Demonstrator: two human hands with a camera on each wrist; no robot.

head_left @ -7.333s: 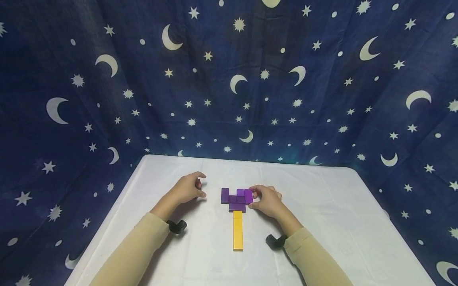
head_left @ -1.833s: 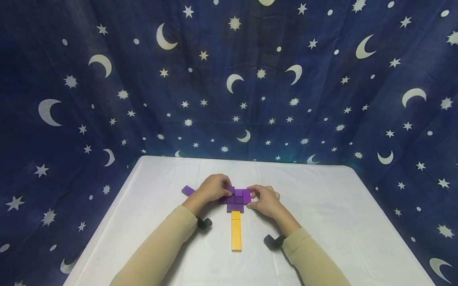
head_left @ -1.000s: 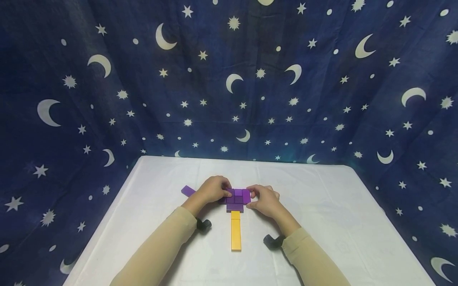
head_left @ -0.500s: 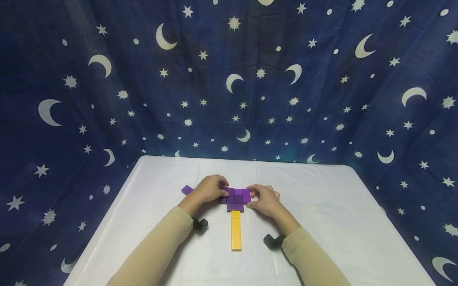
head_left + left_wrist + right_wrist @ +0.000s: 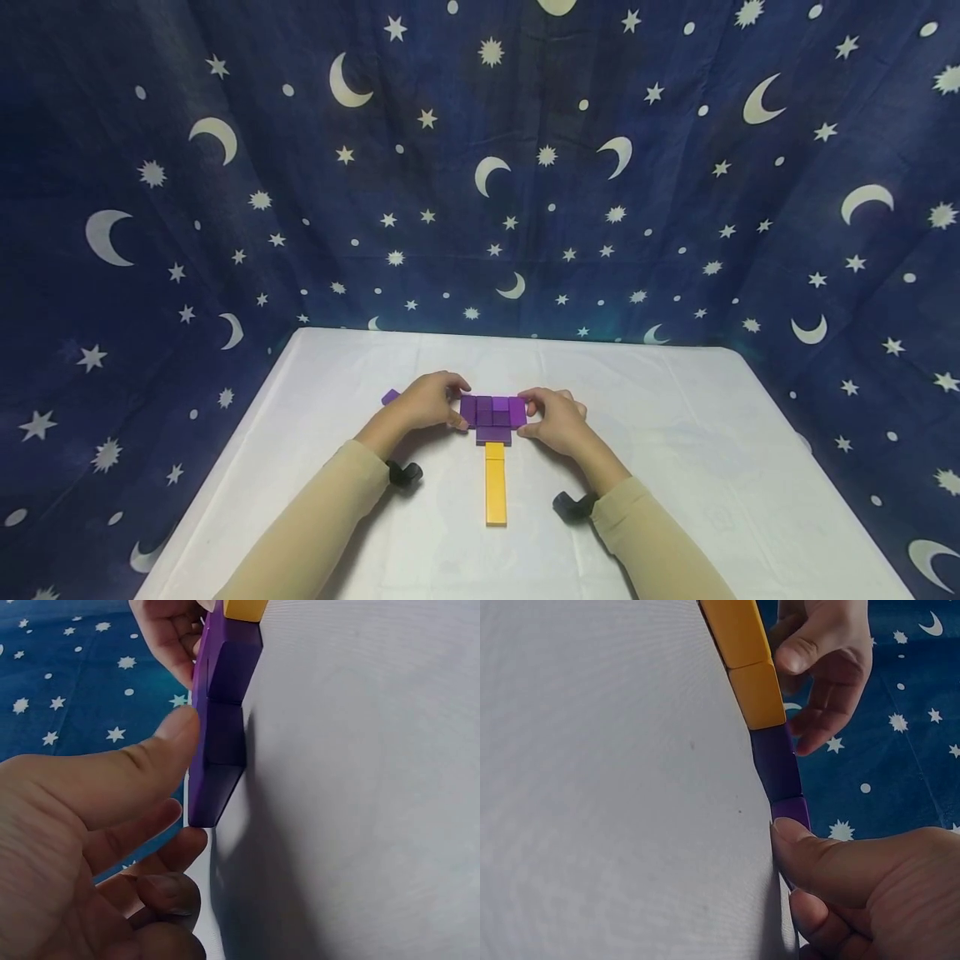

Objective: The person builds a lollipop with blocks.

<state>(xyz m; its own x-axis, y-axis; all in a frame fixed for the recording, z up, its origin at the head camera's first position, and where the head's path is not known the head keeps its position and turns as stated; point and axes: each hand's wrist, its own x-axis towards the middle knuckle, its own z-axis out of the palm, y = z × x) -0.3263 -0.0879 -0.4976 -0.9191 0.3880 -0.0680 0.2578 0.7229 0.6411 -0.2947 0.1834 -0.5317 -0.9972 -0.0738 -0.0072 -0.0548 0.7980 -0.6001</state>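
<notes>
Several purple blocks lie flat and touching, in a wide row over one crosswise purple block (image 5: 493, 435). My left hand (image 5: 426, 402) pinches the leftmost purple block (image 5: 468, 410) of the row, thumb at its near end and index finger at the far end. At the other side, my right hand (image 5: 558, 417) holds the bright purple block (image 5: 517, 412) between thumb and fingers. Below the crosswise block runs a yellow strip (image 5: 495, 492) with a short yellow block (image 5: 494, 451) at its top. In the right wrist view, the right thumb (image 5: 817, 859) covers part of the purple edge.
A loose purple block (image 5: 391, 397) lies partly hidden behind the left hand. A white-covered table (image 5: 675, 467) carries everything. Dark blue cloth (image 5: 480, 208) with moons and stars hangs behind it and at the sides.
A purple block has filled the gap in the row since the earliest frame, lowered flat by my left hand. That hand then slid left to the row's end. My right hand stayed put.
</notes>
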